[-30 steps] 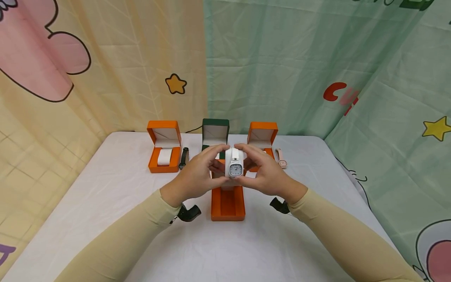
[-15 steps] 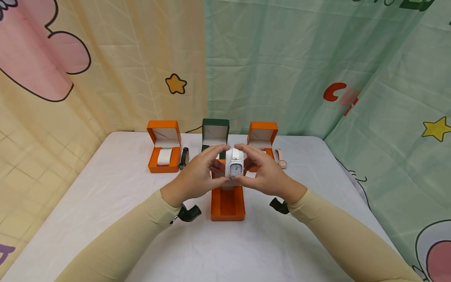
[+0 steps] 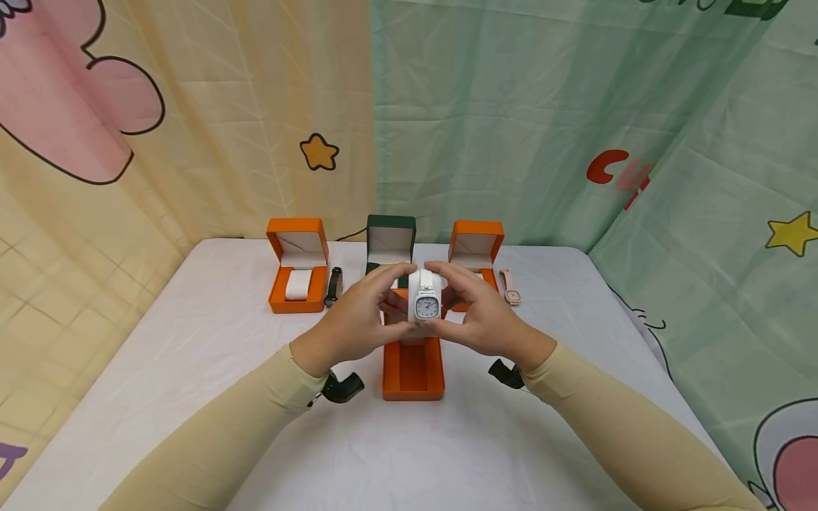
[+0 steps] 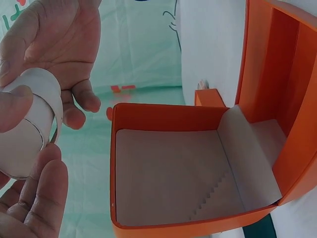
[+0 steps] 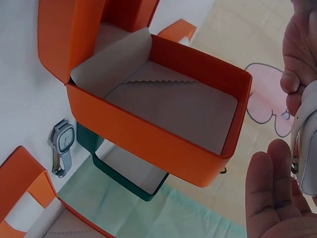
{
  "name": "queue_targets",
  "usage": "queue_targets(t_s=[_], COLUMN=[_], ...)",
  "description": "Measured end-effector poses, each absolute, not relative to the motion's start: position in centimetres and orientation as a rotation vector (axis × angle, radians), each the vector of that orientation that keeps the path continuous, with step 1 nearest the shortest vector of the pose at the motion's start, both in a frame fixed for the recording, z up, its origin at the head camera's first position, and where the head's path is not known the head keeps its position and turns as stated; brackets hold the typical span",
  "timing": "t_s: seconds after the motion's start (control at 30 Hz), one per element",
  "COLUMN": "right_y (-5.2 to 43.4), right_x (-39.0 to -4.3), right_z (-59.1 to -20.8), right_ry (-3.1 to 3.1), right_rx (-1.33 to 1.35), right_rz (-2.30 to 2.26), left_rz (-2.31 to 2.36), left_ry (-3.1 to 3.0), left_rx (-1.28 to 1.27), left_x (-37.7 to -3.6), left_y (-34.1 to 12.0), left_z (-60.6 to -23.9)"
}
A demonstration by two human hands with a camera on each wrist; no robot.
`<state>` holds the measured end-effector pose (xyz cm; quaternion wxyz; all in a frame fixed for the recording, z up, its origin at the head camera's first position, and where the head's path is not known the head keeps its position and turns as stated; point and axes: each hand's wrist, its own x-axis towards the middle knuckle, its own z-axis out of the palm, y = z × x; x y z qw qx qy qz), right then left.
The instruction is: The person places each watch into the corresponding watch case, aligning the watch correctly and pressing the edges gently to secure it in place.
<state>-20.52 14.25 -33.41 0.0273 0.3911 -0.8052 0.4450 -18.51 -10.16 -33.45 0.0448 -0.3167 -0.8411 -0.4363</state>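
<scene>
A white wristwatch is strapped round a white cushion, held up with its square dial facing the head camera. My left hand pinches its left end between thumb and fingers. On the opposite end, my right hand grips it the same way. Below and just behind the hands, an orange watch box stands with its lid raised and no cushion in its well. Its grey lid lining shows in both wrist views. The right wrist view shows only part of the white watch, at the edge.
Behind stand an orange box with a white cushion, a green box and another orange box, all with raised lids. A black watch, a pink watch and a grey-looking watch lie beside them on the white cloth.
</scene>
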Motion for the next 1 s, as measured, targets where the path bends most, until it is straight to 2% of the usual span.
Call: queue_targets(t_s=[1.0], right_y=[15.13], right_x=[-19.99], right_z=[-33.54], right_ry=[-2.52], right_rx=[1.276], right_rz=[1.257], left_rz=[-1.379], left_ry=[-2.558], left_rx=[-1.023], left_x=[-17.95], left_y=[-10.73], left_z=[-33.93])
